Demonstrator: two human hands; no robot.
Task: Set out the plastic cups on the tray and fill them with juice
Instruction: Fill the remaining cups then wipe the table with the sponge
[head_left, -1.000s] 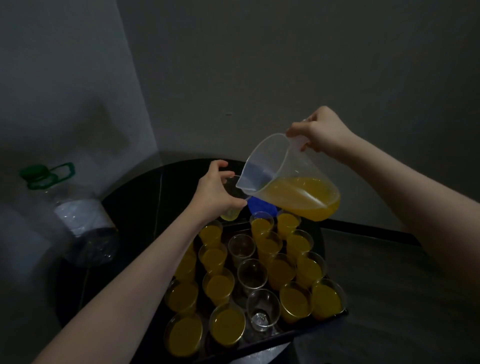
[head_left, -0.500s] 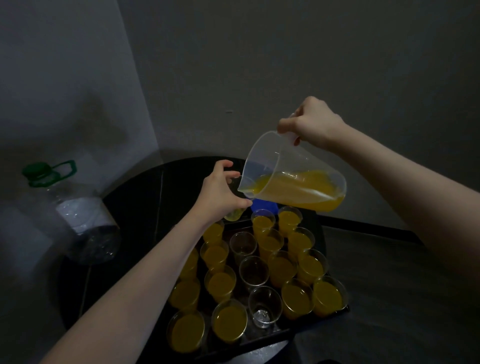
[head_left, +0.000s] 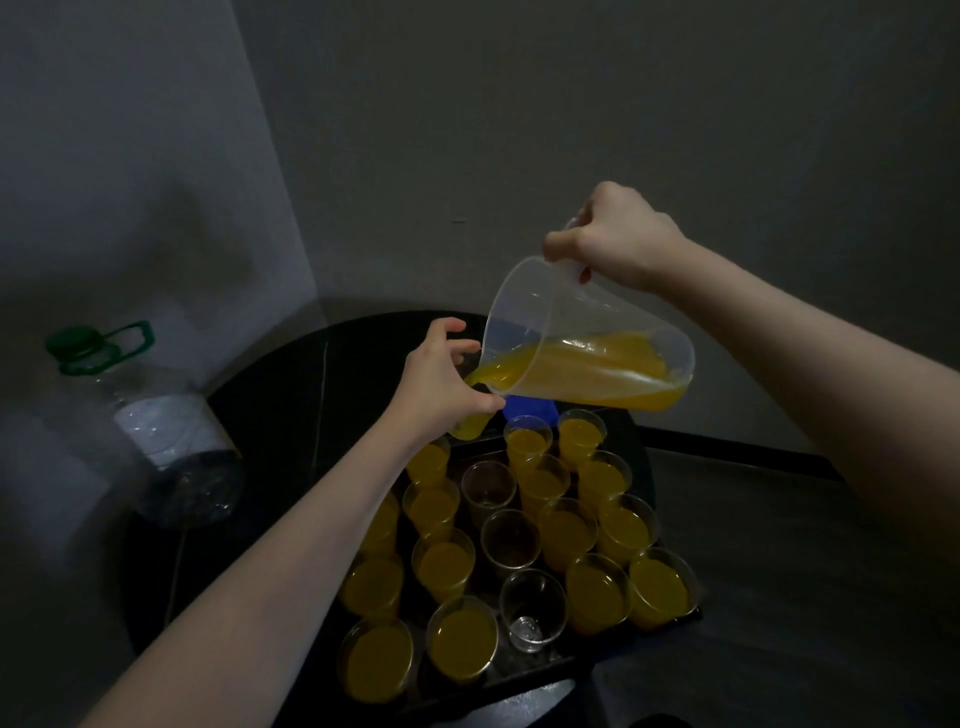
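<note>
Pouring from a clear plastic jug, a person tops up a plastic cup held just above the far edge of a dark tray crowded with drinks. The right hand has its fingers curled tight round the jug's handle and tips the vessel nearly level, so that orange juice runs to the spout. The left hand wraps thumb and fingers round the raised cup, which meets the spout and already shows juice in its lower part.

On the tray, most cups stand full. Three empty cups sit in a line down the tray's middle, one behind the other, ringed on both sides by filled ones. A blue object lies just beyond the tray's far edge, under the jug. Well to the left of the tray stands a large clear bottle with a green cap, on the same round dark table.

The work appears far along: the setting-out looks done and filling is the step in hand. Next, by this reading, the jug must be righted before the cup brims, the cup lowered into the gap at the head of the middle line without knocking its neighbours, and the three empties taken in turn. The jug seems to hold enough.
</note>
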